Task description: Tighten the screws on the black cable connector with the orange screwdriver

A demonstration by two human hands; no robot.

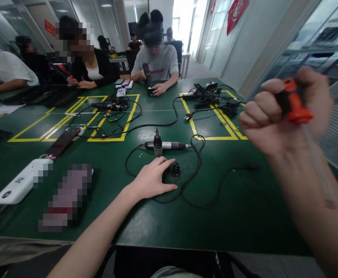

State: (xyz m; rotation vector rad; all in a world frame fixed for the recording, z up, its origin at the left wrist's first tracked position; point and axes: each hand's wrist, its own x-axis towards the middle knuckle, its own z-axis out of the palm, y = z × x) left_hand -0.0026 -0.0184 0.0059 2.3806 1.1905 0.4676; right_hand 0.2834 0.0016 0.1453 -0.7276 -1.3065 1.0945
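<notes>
My right hand [290, 108], raised at the right, is closed around the orange and black handle of a screwdriver [299, 104]; its pale shaft points down along my forearm and is slightly blurred. On the green table my left hand [153, 177] lies with thumb and fingers spread. Between thumb and forefinger, just beyond them, stands a small black cap-like part [175, 170]. Past my fingertips, an upright black and grey tool body with a pointed tip [157, 143] stands before a silver and black pen-shaped power tool [171, 145], which lies on its side with its cord looped around.
To the left lie a white power strip [22, 181], a dark phone [64, 141] and a blurred-out pinkish object [68, 195]. Tangled cables and tools [205, 96] occupy yellow-taped areas farther back. Across the table a person in grey [157, 61] handles a dark tool; other people sit at left.
</notes>
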